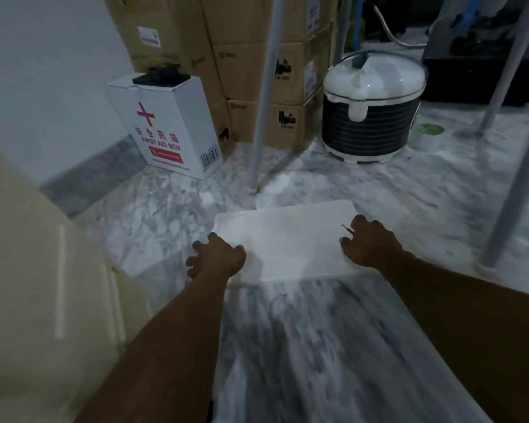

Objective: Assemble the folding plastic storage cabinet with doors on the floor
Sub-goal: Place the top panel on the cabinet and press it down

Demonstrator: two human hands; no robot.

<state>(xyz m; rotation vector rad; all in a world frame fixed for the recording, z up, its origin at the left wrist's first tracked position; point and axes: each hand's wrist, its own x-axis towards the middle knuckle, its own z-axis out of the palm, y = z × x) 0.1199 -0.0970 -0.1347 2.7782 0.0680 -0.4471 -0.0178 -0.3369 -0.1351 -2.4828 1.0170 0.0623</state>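
Note:
A white plastic panel (287, 239) lies flat on the marble floor in the middle of the head view. My left hand (217, 254) grips its near left corner, thumb on top and fingers curled down the side. My right hand (368, 244) holds its right edge, and a thin red stick (347, 228) pokes out between the fingers. A cream cabinet body (43, 300) with a pale vertical strip fills the left foreground. The picture is blurred by motion.
Behind the panel stand a white first aid box (171, 132), stacked cardboard boxes (242, 56) and a rice cooker (370, 108). Grey metal legs (264, 102) rise just beyond the panel and at the right (513, 190). Bare marble floor (303, 346) lies between my arms.

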